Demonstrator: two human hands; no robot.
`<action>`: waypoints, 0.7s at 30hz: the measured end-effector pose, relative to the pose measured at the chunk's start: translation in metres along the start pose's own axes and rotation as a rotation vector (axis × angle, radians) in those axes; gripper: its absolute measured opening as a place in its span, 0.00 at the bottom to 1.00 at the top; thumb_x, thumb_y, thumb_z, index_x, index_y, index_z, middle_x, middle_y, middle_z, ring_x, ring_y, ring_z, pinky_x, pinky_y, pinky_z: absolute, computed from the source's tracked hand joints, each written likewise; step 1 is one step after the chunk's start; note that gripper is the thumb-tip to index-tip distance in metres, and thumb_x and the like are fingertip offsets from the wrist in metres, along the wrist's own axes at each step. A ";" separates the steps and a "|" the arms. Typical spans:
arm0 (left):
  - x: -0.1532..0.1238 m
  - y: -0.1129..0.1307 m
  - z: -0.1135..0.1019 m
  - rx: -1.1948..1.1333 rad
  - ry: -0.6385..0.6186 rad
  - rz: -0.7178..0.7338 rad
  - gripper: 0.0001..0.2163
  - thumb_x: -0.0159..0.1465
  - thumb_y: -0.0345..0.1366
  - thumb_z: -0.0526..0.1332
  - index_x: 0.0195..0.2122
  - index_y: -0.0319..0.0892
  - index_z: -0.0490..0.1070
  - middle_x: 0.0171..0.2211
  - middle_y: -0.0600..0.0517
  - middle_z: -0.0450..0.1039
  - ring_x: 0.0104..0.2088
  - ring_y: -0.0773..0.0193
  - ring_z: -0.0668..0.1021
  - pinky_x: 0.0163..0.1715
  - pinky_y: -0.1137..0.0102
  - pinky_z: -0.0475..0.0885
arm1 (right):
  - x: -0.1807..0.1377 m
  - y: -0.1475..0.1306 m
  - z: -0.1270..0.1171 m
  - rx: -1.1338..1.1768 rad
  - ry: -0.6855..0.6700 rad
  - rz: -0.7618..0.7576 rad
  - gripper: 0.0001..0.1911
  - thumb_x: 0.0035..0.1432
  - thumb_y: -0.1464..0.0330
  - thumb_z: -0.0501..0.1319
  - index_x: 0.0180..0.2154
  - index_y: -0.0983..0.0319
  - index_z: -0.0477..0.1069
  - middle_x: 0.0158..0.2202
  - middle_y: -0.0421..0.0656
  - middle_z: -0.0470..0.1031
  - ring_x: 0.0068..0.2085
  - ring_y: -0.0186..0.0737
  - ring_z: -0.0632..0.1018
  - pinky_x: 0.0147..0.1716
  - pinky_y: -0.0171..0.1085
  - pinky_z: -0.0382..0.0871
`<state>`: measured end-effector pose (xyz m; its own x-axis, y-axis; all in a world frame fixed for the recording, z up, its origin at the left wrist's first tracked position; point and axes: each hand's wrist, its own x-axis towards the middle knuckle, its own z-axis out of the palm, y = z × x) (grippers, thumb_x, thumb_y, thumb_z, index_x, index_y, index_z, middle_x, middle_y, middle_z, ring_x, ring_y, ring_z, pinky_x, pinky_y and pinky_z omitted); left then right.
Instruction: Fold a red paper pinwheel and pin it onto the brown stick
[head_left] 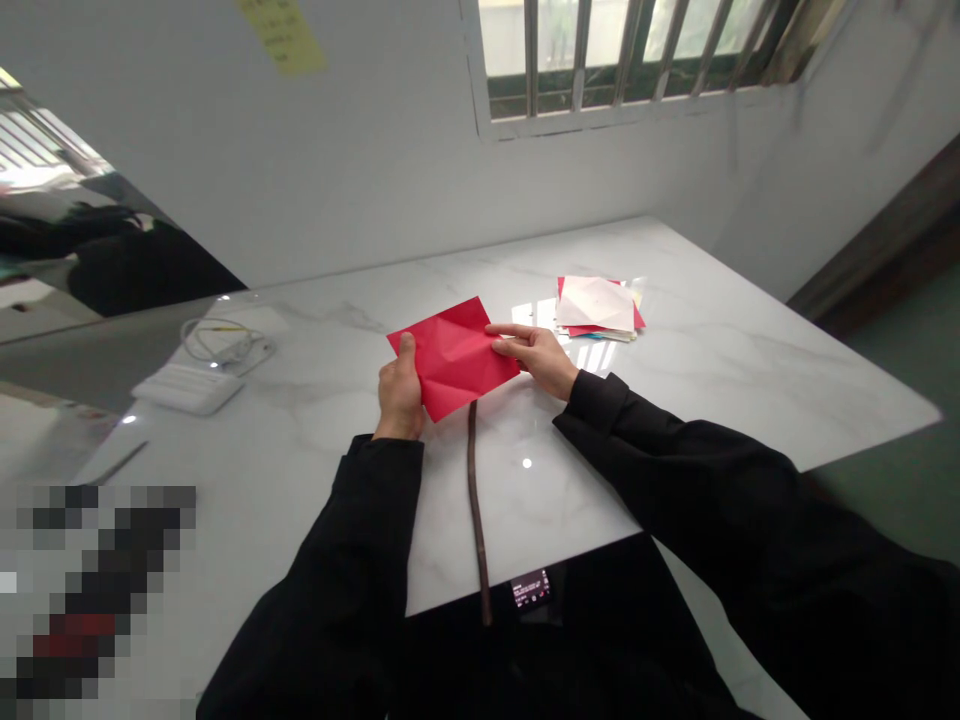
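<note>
A red sheet of paper (457, 355) with crease lines is held up over the table, tilted toward me. My left hand (400, 392) grips its left edge, thumb on the front face and the other fingers hidden behind. At the right edge, my right hand (536, 352) pinches the sheet between thumb and fingers. A thin brown stick (475, 490) runs from beneath the paper toward the table's near edge and past it. Its far end is hidden by the sheet.
A stack of white and red papers (598, 303) lies on the marbled white table (720, 370) at the right. To the left are a white power strip (187, 388) and a coiled cable (217, 340). A barred window (615, 60) and a yellow note (283, 35) are on the wall behind.
</note>
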<state>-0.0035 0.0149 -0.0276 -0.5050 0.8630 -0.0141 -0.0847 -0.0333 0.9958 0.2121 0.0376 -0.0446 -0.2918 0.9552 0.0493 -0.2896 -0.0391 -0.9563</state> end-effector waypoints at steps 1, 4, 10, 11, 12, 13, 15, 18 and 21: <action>0.000 0.000 0.000 -0.008 -0.003 -0.012 0.28 0.54 0.64 0.72 0.30 0.41 0.74 0.25 0.49 0.76 0.27 0.61 0.79 0.25 0.70 0.74 | -0.001 -0.001 0.000 -0.018 -0.004 -0.015 0.24 0.57 0.62 0.74 0.54 0.61 0.80 0.39 0.44 0.85 0.43 0.43 0.84 0.48 0.42 0.81; -0.004 0.002 0.003 -0.054 -0.082 -0.058 0.26 0.55 0.61 0.72 0.31 0.40 0.75 0.27 0.47 0.78 0.30 0.57 0.82 0.28 0.68 0.78 | -0.002 -0.001 0.000 -0.051 -0.020 -0.062 0.24 0.56 0.62 0.74 0.53 0.61 0.80 0.40 0.44 0.85 0.45 0.43 0.84 0.51 0.44 0.81; -0.019 0.008 0.006 -0.187 -0.393 -0.127 0.19 0.58 0.48 0.74 0.43 0.39 0.79 0.41 0.39 0.83 0.44 0.46 0.86 0.45 0.56 0.84 | 0.000 0.002 -0.003 -0.069 0.034 -0.072 0.24 0.56 0.59 0.73 0.53 0.60 0.80 0.44 0.46 0.85 0.47 0.46 0.84 0.54 0.48 0.80; -0.020 0.008 0.006 -0.181 -0.429 -0.132 0.18 0.59 0.47 0.73 0.44 0.39 0.79 0.43 0.38 0.83 0.46 0.44 0.85 0.47 0.54 0.83 | 0.000 0.002 -0.003 -0.075 0.036 -0.071 0.24 0.56 0.58 0.73 0.53 0.60 0.80 0.45 0.46 0.85 0.48 0.47 0.84 0.54 0.49 0.80; -0.021 0.007 0.005 -0.169 -0.450 -0.138 0.18 0.60 0.47 0.73 0.45 0.40 0.79 0.44 0.37 0.83 0.47 0.43 0.85 0.48 0.52 0.83 | 0.000 0.002 -0.003 -0.079 0.030 -0.069 0.25 0.56 0.58 0.73 0.53 0.60 0.79 0.45 0.46 0.85 0.48 0.48 0.84 0.54 0.49 0.81; -0.021 0.006 0.005 -0.154 -0.462 -0.143 0.17 0.62 0.47 0.72 0.45 0.40 0.79 0.44 0.36 0.83 0.48 0.41 0.85 0.49 0.50 0.83 | 0.000 0.002 -0.003 -0.083 0.017 -0.067 0.25 0.56 0.58 0.73 0.54 0.59 0.79 0.46 0.46 0.85 0.48 0.48 0.84 0.53 0.49 0.81; -0.019 0.003 0.007 -0.132 -0.472 -0.156 0.18 0.63 0.49 0.70 0.46 0.39 0.79 0.45 0.35 0.83 0.49 0.39 0.85 0.50 0.47 0.82 | -0.001 0.001 -0.002 -0.094 -0.002 -0.065 0.25 0.57 0.57 0.72 0.55 0.59 0.79 0.45 0.46 0.85 0.47 0.47 0.84 0.50 0.47 0.82; -0.010 0.003 0.008 -0.120 -0.416 -0.117 0.21 0.67 0.52 0.65 0.49 0.38 0.77 0.48 0.35 0.82 0.51 0.41 0.84 0.50 0.47 0.81 | -0.002 -0.001 -0.001 -0.113 0.003 -0.055 0.23 0.60 0.56 0.70 0.54 0.58 0.79 0.46 0.46 0.84 0.43 0.42 0.83 0.41 0.40 0.82; 0.003 0.020 -0.003 -0.026 -0.115 0.085 0.25 0.73 0.54 0.56 0.57 0.36 0.72 0.54 0.35 0.79 0.54 0.46 0.81 0.55 0.49 0.78 | -0.001 -0.001 -0.004 -0.089 0.016 -0.030 0.22 0.62 0.57 0.68 0.55 0.58 0.78 0.45 0.45 0.84 0.38 0.36 0.82 0.35 0.35 0.78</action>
<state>-0.0093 0.0149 -0.0084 -0.4099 0.9084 0.0823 -0.0684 -0.1206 0.9903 0.2162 0.0376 -0.0449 -0.2691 0.9603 0.0743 -0.2153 0.0152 -0.9764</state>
